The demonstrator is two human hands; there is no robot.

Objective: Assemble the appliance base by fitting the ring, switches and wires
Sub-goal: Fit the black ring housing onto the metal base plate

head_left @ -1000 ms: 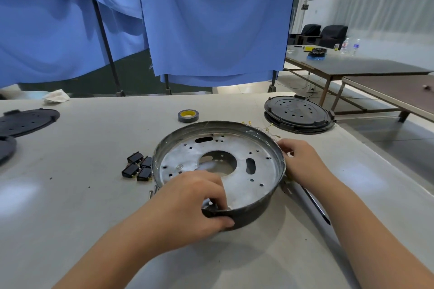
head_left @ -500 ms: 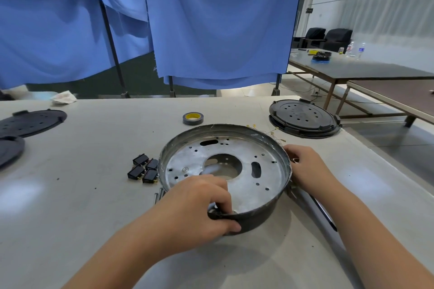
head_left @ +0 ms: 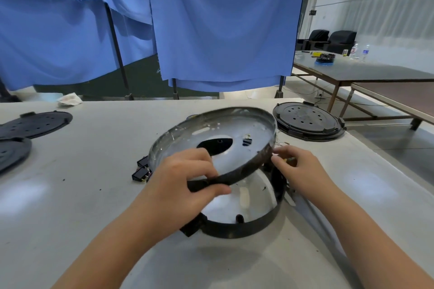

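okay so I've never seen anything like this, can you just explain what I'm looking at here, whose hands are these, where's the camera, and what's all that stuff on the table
The one picture comes from a camera worn on a person's head, looking down at their own bare hands. The left hand grips the near rim of a round metal pan and holds it tilted above the white table. The right hand is at the pan's right edge, pinching something small that I cannot make out. Under the pan a black ring lies on the table. Small black switches lie left of the pan, and black round covers lie on the table at the far right and far left. Blue cloth hangs behind.
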